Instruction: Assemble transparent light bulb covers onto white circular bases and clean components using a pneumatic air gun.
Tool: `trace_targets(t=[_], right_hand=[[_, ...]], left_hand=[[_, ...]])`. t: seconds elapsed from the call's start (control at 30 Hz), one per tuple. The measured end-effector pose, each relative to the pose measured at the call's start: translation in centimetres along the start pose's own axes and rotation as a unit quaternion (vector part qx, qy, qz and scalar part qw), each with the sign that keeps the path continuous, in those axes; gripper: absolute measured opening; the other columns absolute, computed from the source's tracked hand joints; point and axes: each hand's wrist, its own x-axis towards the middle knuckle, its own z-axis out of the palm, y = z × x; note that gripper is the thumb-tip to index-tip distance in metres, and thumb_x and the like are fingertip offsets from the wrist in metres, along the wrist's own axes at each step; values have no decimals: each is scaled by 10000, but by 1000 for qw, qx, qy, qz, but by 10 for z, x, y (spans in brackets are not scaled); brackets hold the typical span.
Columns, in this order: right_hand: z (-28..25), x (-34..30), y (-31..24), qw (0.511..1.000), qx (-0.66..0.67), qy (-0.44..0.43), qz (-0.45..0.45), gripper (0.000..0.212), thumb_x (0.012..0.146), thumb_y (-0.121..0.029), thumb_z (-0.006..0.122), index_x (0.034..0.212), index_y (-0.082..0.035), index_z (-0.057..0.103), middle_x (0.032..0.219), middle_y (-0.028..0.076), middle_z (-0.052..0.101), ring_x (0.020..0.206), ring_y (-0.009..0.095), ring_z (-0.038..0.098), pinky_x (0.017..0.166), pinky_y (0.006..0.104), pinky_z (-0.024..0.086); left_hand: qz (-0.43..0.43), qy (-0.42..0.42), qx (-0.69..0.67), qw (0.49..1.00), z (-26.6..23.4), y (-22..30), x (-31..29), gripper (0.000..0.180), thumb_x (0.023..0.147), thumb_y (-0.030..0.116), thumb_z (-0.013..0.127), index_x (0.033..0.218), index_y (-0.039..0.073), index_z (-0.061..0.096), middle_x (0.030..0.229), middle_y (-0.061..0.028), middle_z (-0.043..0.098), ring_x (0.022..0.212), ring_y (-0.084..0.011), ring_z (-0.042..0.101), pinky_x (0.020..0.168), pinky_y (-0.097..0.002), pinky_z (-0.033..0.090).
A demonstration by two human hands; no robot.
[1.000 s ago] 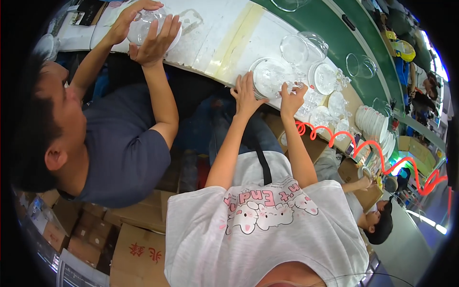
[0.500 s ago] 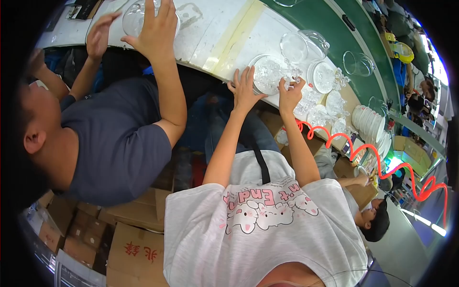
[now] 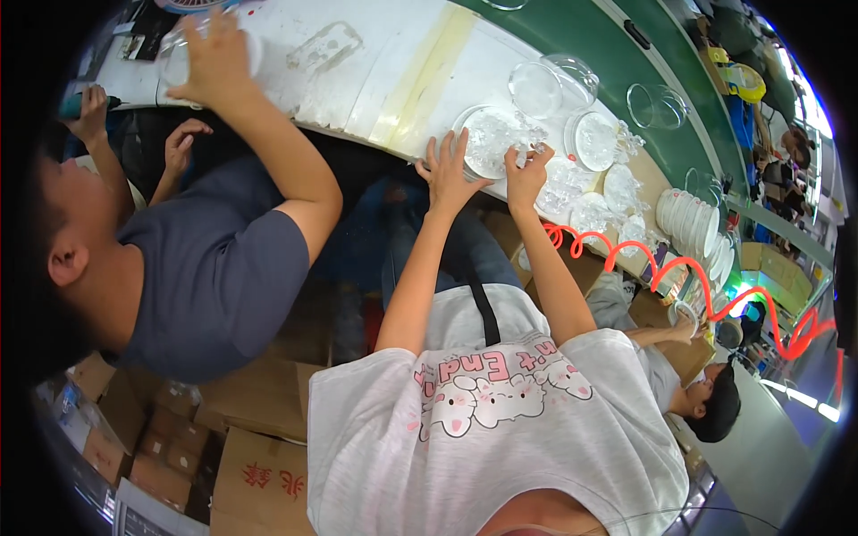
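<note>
A round white disc (image 3: 476,159) topped with clear, crinkled plastic parts (image 3: 497,128) lies at the table's front edge before me. My left hand (image 3: 449,175) rests against the disc's near left side, fingers spread and thumb along its rim. At the right side of the same disc, my right hand (image 3: 528,175) has its fingers bent and pinched on a clear plastic piece. Glare and transparency blur that piece's exact shape. Close to my right hand lie more clear plastic parts (image 3: 563,186), and another white disc (image 3: 593,141) sits just beyond.
Clear round covers (image 3: 536,87) stand behind the disc, another clear cover (image 3: 657,107) on the green strip. Stacked white discs (image 3: 686,223) stand at right. A red coiled hose (image 3: 670,268) crosses near my right arm. A co-worker's hand (image 3: 214,62) works at left; cardboard boxes (image 3: 255,478) stand below.
My hands stay at the disc, with small finger shifts. The co-worker's raised hand has moved left with a clear round item, and their other hand has dropped lower.
</note>
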Motion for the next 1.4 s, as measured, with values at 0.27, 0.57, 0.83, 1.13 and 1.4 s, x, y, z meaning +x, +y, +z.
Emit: trace_targets(t=[0.27,0.57,0.83,1.13,1.4], right_hand=[[-20,-44,14,979,122,-138,84,904,593,-214,804,1289,60,297,1143,186,474,955,257,504,835,347,428],[65,12,-45,993,43,-49,-93,862,568,-154,789,1289,6,345,1171,195,481,1049,323,485,893,379,401],[-56,-32,-51,767,326,-544,95,467,800,-171,629,1211,-6,480,1218,131,512,1145,229,463,927,345,409],[-372,72,159,991,-58,-47,108,220,784,-215,606,881,-22,644,804,106,649,754,235,625,665,381,465],[-381,208,312,890,-383,36,244,288,788,-234,516,997,-69,626,966,187,628,893,365,597,746,471,474]], left_hand=[[11,23,52,998,-3,-13,-13,981,620,498,722,1393,122,248,1415,-86,290,1304,-347,196,942,-585,160],[-21,99,29,994,-45,-14,-45,910,707,474,675,1386,57,237,1408,-115,296,1304,-359,216,971,-538,193],[0,135,8,991,-57,-34,-46,796,741,381,685,1352,38,307,1338,-156,384,1233,-370,326,1002,-476,251],[27,86,-96,991,-49,21,-38,626,788,160,640,1324,22,347,1215,-204,476,1134,-341,439,962,-422,327],[49,66,-117,990,-42,67,-27,585,783,107,619,1305,20,371,1177,-198,497,1100,-330,461,952,-411,332]])
